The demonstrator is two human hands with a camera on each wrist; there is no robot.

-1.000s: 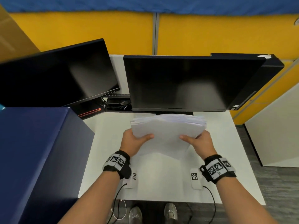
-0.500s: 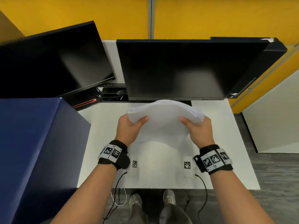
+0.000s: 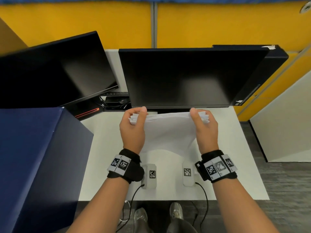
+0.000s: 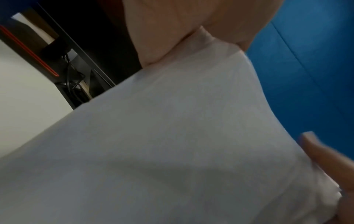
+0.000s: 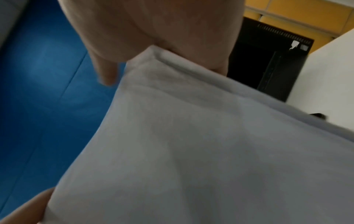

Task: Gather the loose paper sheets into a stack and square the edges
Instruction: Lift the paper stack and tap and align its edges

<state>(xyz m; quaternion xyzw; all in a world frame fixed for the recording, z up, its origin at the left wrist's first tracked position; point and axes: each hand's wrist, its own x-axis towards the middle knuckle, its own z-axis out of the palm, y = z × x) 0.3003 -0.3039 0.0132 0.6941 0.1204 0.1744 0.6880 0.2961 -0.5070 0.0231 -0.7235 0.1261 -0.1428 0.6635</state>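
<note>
A stack of white paper sheets stands nearly upright over the white desk, its face toward me. My left hand grips its left edge with the thumb on the near face. My right hand grips the right edge the same way. Sheet corners fan out unevenly past both hands at the top. The stack's lower edge reaches down toward the desk; whether it touches is unclear. In the left wrist view the paper fills the frame, as does the paper in the right wrist view.
Two dark monitors stand right behind the paper. A big dark blue box blocks the left side. Two small white tagged devices with cables lie on the desk near its front edge.
Both hands tipped the stack from lying flat in the air to nearly upright and shifted from its near edge to its left and right sides.
</note>
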